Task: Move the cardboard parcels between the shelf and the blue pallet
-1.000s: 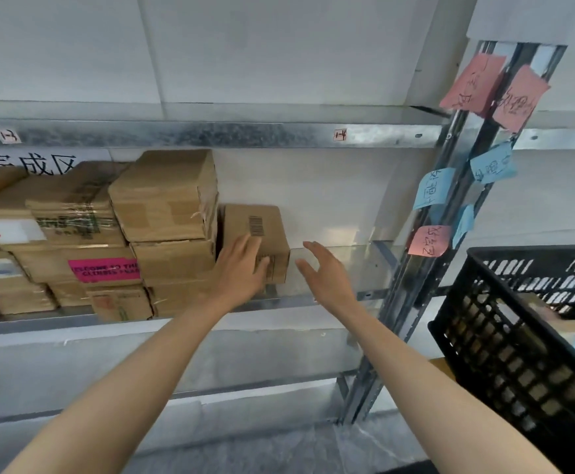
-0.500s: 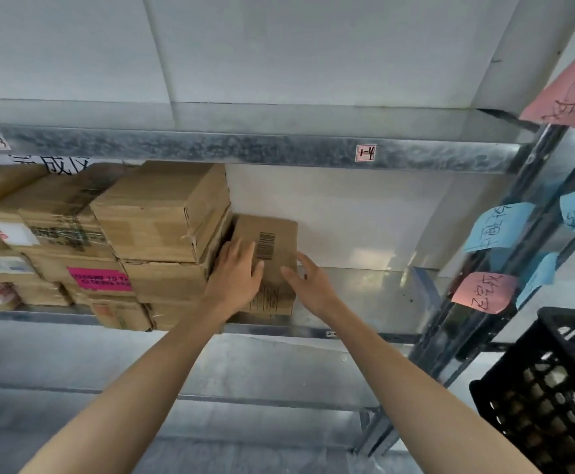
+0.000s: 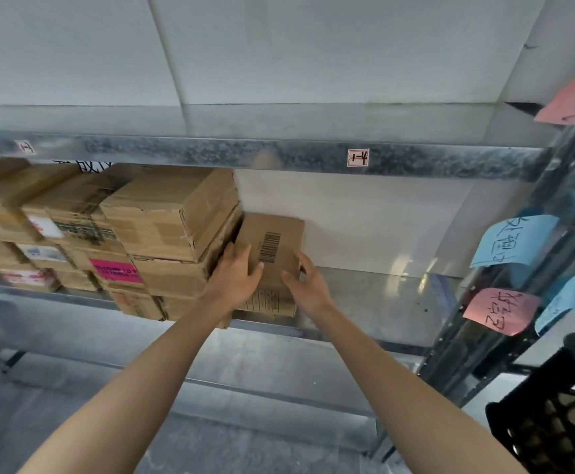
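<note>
- A cardboard parcel with a printed barcode is seen at the centre of the frame, resting on the galvanised metal shelf.
- The parcel is gripped from both sides. The left hand is laid over its left edge, with the thumb on the top face and the fingers reaching down beside the neighbouring boxes.
- The right hand is wrapped round the parcel's right front corner, with the thumb set on the near face.
- Just left of the parcel, and touching it, the stacked parcels are piled in several layers across the left of the frame.
- A bright pink label is stuck to the front of one box low in that stack.
- To the right of the gripped parcel, a bare stretch of the shelf is visible.
- Above, a steel beam is run across the frame, and a small white tag is fixed to it.
- At the right edge, a blue note and a pink note, both handwritten, are attached to the rack's upright.
- A black plastic crate is partly shown in the lower right corner.
</note>
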